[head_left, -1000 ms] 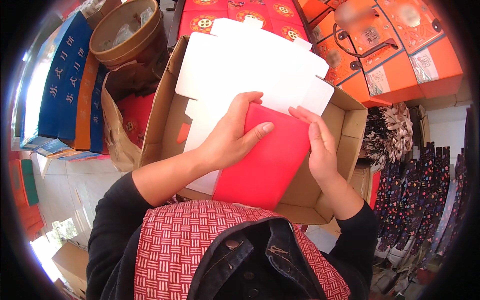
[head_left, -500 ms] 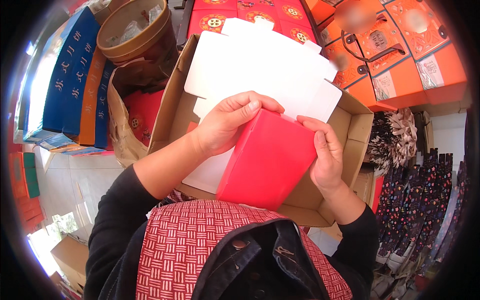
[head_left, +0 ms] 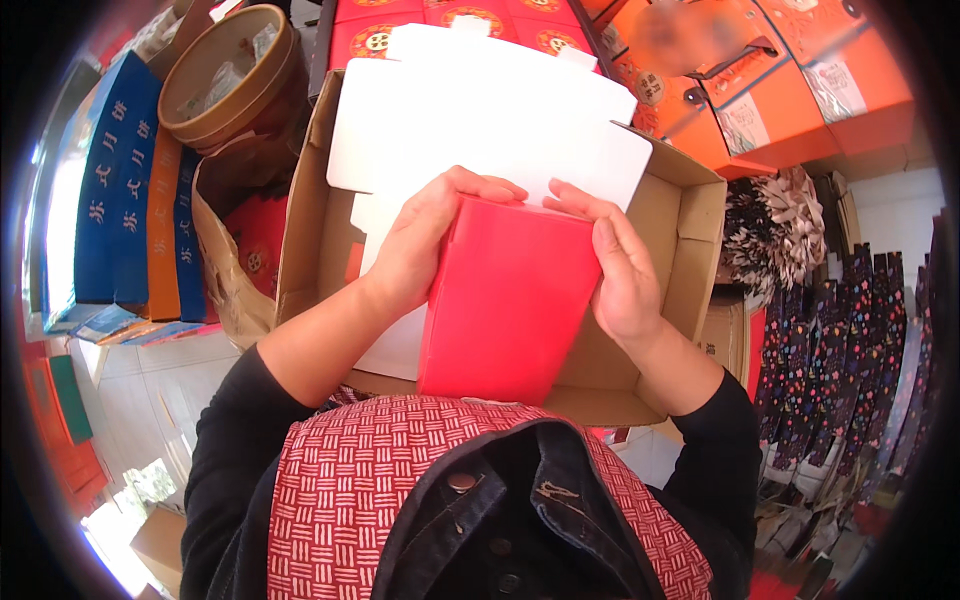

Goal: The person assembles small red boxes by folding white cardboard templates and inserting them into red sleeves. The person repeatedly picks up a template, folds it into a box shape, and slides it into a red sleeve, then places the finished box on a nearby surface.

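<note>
Red box (head_left: 508, 305): flat-sided red carton, upright and tilted a little, held above the near half of the open cardboard carton (head_left: 690, 250); its lower edge is near the carton's near wall.
Left hand (head_left: 425, 245): fingers curled over the red box's top left corner and left side, grasping it.
Right hand (head_left: 620, 275): fingers wrapped on the red box's right edge, fingertips on its top edge, grasping it.
Cardboard carton: brown, open-topped, flaps turned out; the red box and both hands cover much of its inside.
White die-cut sheets (head_left: 480, 120): stack of flat white card blanks with tabs, leaning over the carton's far side, behind the red box.
Orange gift boxes (head_left: 790, 90): several, with pale labels and dark handles, beyond the carton's far right corner.
Red patterned boxes (head_left: 450, 20): flat, with gold round emblems, past the carton's far edge.
Round brown tub (head_left: 225, 80): open, beyond the carton's far left corner.
Blue and orange cartons (head_left: 130, 200): flat, stacked on edge, well to the carton's left.
Brown paper bag (head_left: 225, 270): crumpled, just beside the carton's left wall, red packets inside.
Dark flowered packages (head_left: 850, 340): a row standing to the carton's right.
Clothing: red-and-white checked apron (head_left: 340, 490) over black sleeves at the lower edge.
</note>
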Demonstrator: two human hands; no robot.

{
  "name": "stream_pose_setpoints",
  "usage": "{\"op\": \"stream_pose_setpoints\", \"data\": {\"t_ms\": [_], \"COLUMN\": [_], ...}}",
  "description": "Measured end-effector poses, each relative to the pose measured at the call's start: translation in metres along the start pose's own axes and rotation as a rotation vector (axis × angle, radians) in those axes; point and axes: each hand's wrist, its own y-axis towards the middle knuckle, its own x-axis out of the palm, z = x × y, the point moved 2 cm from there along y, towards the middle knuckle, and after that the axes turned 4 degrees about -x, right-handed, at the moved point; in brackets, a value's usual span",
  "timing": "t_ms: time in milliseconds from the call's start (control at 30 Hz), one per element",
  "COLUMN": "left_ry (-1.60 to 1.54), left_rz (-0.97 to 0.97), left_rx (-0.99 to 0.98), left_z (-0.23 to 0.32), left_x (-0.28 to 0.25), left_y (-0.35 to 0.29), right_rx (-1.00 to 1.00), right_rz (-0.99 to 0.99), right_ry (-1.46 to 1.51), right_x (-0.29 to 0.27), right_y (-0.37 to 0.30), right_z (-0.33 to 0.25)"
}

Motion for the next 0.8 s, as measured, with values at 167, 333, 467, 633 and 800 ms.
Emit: {"op": "stream_pose_setpoints", "data": {"t_ms": [167, 333, 467, 633, 800], "left_ry": [0.280, 0.297, 0.136, -0.129, -0.490], "left_rz": [-0.033, 0.040, 0.189, 0.413, 0.235], "left_rx": [0.081, 0.012, -0.052, -0.282, -0.413], "left_z": [0.007, 0.004, 0.008, 0.013, 0.021], "left_x": [0.002, 0.009, -0.007, -0.009, 0.009], "left_y": [-0.004, -0.010, -0.002, 0.011, -0.006], "right_rx": [0.054, -0.127, -0.598, -1.036, -0.948], "right_rz": [-0.012, -0.094, -0.261, -0.330, -0.319], "right_ry": [0.190, -0.451, -1.237, -1.301, -0.884], "right_x": [-0.030, -0.022, -0.027, -0.013, -0.009], "right_y": [-0.007, -0.015, -0.012, 0.012, 0.025], "right_z": [-0.004, -0.019, -0.042, -0.026, -0.033]}}
